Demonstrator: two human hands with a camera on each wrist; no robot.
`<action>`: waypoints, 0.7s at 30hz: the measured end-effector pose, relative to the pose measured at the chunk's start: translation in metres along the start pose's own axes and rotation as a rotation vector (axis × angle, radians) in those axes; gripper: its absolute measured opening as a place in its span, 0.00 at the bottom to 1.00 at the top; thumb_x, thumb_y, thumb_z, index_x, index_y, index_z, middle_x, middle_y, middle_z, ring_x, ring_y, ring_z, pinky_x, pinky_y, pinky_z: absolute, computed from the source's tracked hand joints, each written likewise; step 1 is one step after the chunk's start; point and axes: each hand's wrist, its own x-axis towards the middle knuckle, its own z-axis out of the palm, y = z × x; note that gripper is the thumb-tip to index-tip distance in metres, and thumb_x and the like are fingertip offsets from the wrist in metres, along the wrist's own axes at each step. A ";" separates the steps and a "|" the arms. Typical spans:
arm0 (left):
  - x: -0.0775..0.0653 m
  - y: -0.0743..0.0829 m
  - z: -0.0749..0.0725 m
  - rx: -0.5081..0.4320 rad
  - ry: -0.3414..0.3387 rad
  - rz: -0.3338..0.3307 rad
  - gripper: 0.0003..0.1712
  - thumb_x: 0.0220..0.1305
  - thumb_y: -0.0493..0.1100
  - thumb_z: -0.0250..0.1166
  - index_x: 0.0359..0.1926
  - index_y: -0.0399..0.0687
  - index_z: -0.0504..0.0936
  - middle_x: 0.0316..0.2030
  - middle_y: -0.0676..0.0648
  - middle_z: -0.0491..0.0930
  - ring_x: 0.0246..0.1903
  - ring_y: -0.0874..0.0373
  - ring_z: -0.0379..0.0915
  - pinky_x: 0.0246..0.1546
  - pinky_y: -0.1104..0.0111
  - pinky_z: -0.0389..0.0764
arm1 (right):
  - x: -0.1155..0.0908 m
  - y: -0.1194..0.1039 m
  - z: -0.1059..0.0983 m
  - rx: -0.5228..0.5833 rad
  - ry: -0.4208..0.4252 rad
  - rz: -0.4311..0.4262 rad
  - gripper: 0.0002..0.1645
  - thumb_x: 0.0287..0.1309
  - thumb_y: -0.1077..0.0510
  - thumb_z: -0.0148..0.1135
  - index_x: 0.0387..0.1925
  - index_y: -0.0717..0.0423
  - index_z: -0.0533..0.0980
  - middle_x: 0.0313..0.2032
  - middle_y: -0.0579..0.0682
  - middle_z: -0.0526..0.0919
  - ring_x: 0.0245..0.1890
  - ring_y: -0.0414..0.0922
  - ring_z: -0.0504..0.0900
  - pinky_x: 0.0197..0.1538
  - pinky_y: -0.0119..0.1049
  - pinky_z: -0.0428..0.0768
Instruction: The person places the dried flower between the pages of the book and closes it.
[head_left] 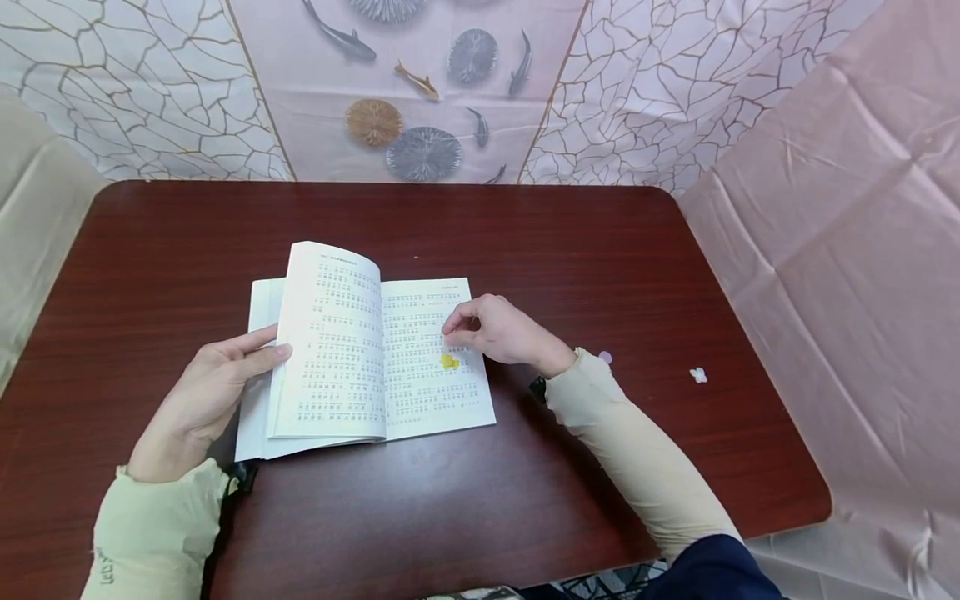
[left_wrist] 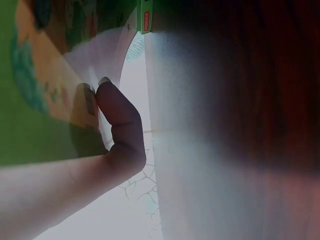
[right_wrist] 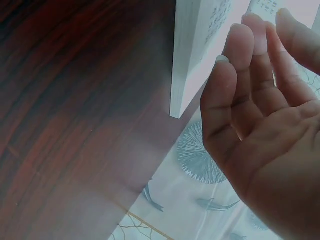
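Observation:
An open book with printed pages lies on the table, one leaf standing curved up from its left half. My left hand holds that left side, with the thumb on the page edge and the other fingers behind. In the left wrist view the left hand is at the book's green illustrated cover. My right hand hovers over the right page, its fingers loosely bent. A yellow flower-shaped piece lies on that page just below the fingertips. The right wrist view shows the right hand with nothing between thumb and fingers.
On the dark red-brown table, a purple piece lies partly behind the right sleeve. A white flower-shaped piece lies farther right. Patterned cloth hangs behind the table's far edge, and plain pinkish cloth on the right.

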 end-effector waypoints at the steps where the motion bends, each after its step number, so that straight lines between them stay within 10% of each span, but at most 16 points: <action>1: 0.000 0.000 0.000 0.006 0.001 -0.002 0.44 0.65 0.47 0.67 0.72 0.33 0.55 0.40 0.59 0.85 0.44 0.70 0.77 0.38 0.74 0.75 | 0.000 0.000 0.000 -0.002 0.000 0.007 0.04 0.61 0.57 0.67 0.38 0.49 0.84 0.31 0.41 0.84 0.28 0.42 0.76 0.30 0.33 0.72; 21: 0.001 -0.002 0.000 -0.023 -0.001 0.005 0.43 0.65 0.47 0.66 0.71 0.31 0.57 0.40 0.59 0.85 0.42 0.68 0.78 0.36 0.71 0.78 | 0.004 0.004 0.013 -0.216 0.017 0.037 0.14 0.52 0.50 0.74 0.26 0.48 0.75 0.23 0.44 0.78 0.23 0.40 0.73 0.27 0.31 0.71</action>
